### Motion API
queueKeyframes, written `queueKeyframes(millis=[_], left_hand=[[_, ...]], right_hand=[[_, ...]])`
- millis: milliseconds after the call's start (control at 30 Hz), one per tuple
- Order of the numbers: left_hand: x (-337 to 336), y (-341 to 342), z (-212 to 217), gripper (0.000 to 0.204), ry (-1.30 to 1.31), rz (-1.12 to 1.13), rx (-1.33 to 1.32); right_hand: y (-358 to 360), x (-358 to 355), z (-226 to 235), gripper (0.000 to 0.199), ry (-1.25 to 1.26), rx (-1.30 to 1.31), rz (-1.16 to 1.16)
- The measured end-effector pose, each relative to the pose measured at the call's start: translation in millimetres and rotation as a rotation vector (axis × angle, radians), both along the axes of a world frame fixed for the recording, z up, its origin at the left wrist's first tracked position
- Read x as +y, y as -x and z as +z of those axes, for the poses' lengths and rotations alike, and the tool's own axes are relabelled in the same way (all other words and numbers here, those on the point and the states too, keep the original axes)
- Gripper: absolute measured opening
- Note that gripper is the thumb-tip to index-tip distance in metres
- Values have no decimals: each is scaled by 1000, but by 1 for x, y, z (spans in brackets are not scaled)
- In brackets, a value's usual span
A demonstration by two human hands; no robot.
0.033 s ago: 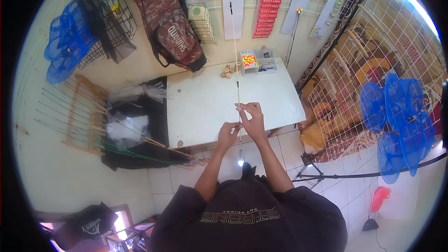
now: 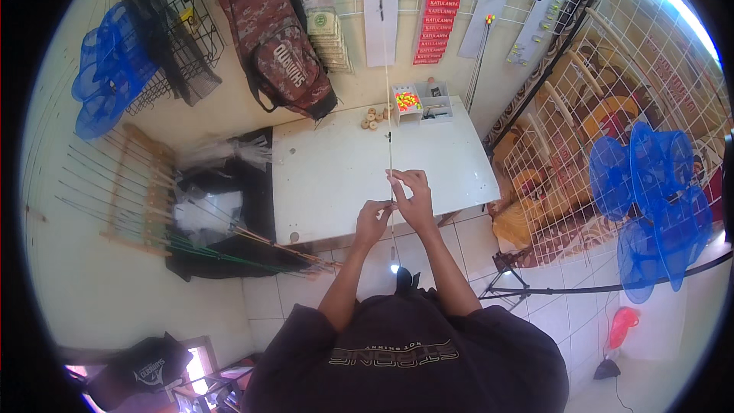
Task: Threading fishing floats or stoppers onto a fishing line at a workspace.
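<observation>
A thin, pale fishing rod point(image 2: 391, 154) with short dark bands points away from me over the table, its far part rising in front of the wall. My right hand point(image 2: 411, 193) is closed in a pinch on it, thumb and fingertips together. Just below and to the left, my left hand point(image 2: 372, 219) is closed too, its fingertips pinching the rod near a small dark spot. What exactly lies between the left fingertips is too small to tell. The rod's near end reaches back below my hands, toward my chest.
On the white table point(image 2: 329, 168) are round wooden pieces point(image 2: 372, 119) and a divided tray point(image 2: 446, 112) with bright floats point(image 2: 407, 102). A rod rack point(image 2: 149, 183) stands left, a camouflage rod bag point(image 2: 287, 61) leans behind, blue nets point(image 2: 650, 199) hang right near a tripod point(image 2: 505, 279).
The view has shifted very slightly. Both hands keep their hold on the fishing rod in nearly the same place.
</observation>
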State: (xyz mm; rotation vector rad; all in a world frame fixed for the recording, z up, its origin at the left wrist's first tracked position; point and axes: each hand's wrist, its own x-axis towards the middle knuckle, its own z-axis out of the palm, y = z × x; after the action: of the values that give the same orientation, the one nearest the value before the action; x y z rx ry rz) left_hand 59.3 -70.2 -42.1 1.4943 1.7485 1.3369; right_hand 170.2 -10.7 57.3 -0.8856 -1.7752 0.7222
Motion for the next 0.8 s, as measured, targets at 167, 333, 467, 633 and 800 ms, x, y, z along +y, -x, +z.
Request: queueKeyframes(millis=[167, 333, 467, 633, 800], left_hand=[[24, -1, 45, 13, -142, 54, -17], [53, 2, 93, 14, -201, 48, -18], [70, 1, 130, 16, -233, 106, -40], [78, 4, 123, 29, -236, 129, -105], [73, 7, 76, 31, 5, 24, -142]], right_hand=[[-21, 16, -44, 30, 80, -7, 125], [-29, 25, -77, 28, 126, -99, 260], [-23, 33, -72, 18, 158, -89, 277], [-19, 52, -43, 16, 85, 1, 216], [-14, 82, -8, 17, -61, 140, 119]])
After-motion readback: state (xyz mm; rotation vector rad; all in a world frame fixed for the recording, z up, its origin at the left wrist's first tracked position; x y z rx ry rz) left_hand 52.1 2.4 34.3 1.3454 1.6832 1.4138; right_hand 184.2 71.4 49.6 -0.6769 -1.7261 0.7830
